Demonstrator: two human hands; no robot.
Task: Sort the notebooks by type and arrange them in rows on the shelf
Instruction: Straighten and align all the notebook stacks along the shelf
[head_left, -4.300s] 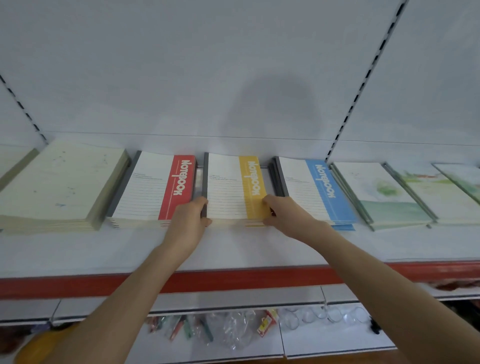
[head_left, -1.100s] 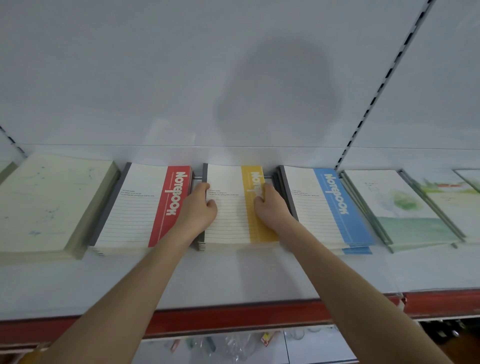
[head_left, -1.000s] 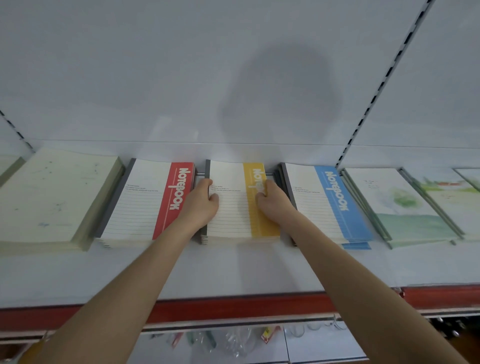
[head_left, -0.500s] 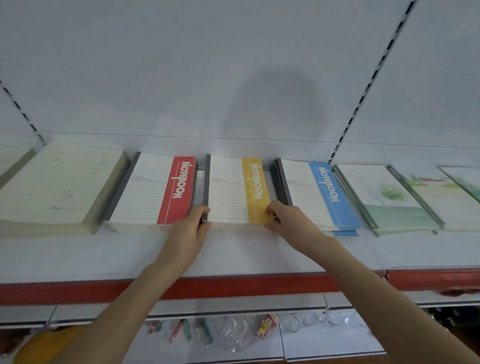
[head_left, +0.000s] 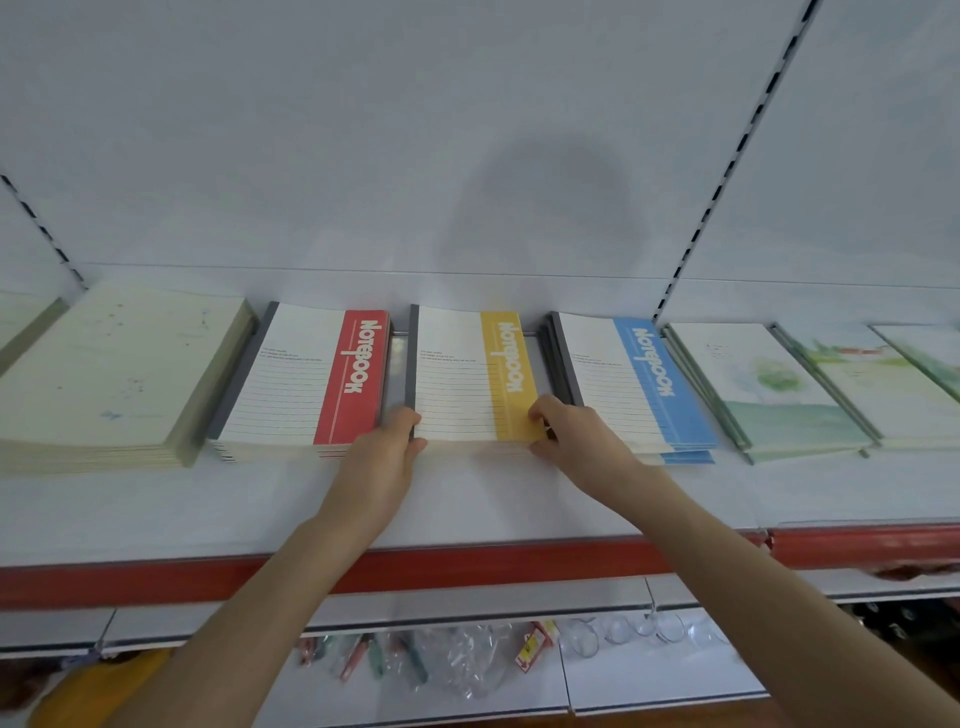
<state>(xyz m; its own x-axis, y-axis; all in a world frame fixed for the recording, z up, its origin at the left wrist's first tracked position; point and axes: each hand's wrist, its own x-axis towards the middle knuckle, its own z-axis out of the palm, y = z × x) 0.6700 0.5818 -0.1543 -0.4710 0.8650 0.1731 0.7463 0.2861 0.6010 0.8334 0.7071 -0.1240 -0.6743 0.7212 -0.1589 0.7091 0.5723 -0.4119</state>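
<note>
The left hand's (head_left: 382, 457) fingers (head_left: 408, 417) curl round the near left corner of the yellow notebook stack (head_left: 467, 379), thumb against its front edge. The right hand's (head_left: 576, 441) fingers (head_left: 540, 410) pinch the near right corner, curled onto the cover. The stack lies flat at the centre of the frame on the white shelf (head_left: 467, 499), between the red notebook stack (head_left: 306, 379) on the left and the blue notebook stack (head_left: 634, 379) on the right. A cream stack (head_left: 114, 374) lies at far left, and green watercolour notebooks (head_left: 763, 384) at far right.
</note>
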